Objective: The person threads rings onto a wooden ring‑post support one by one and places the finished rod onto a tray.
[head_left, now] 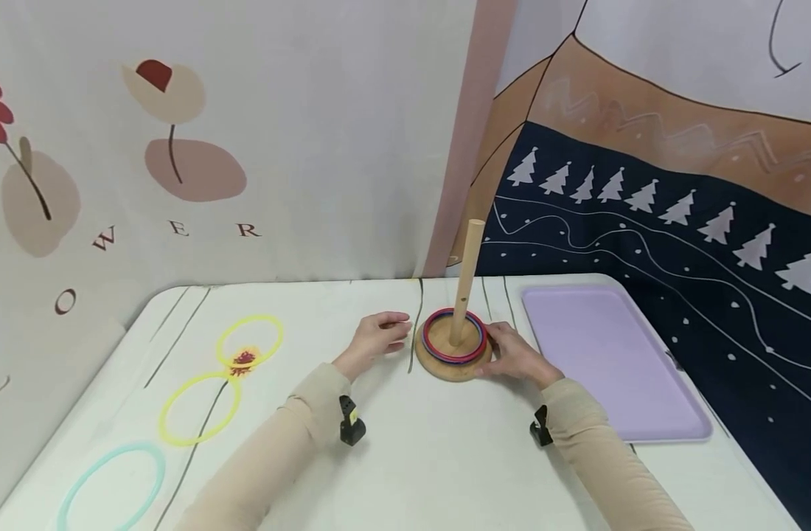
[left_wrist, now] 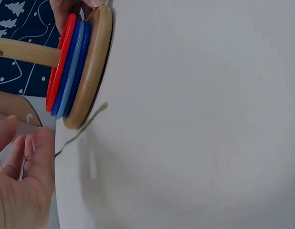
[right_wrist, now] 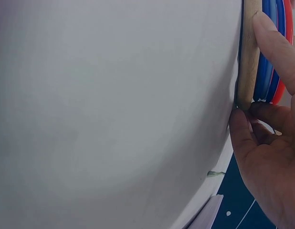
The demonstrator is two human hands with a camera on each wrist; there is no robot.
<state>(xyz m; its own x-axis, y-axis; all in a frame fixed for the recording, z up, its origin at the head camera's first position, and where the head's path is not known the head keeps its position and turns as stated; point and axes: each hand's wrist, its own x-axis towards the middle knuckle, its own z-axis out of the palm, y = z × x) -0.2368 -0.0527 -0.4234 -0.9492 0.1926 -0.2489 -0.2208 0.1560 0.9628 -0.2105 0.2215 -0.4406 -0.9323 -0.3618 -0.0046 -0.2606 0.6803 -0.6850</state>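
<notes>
A round wooden base (head_left: 450,375) with an upright wooden peg (head_left: 468,284) stands on the white table. Stacked around the peg are a red ring (left_wrist: 60,62) on top and several blue rings (left_wrist: 82,67) in darker and lighter shades beneath. My right hand (head_left: 514,355) grips the base at its right edge, with the thumb (right_wrist: 271,36) on the near rim and other fingers round the far side. To the left of the base, my left hand (head_left: 374,339) is held apart from it, fingers loosely bent and nothing in them.
On the left of the table lie two yellow rings (head_left: 163,424) and a light turquoise ring (head_left: 158,472). A purple tray (head_left: 618,354) lies at the right, beyond my right hand. A printed curtain (head_left: 352,133) hangs behind the table's back edge.
</notes>
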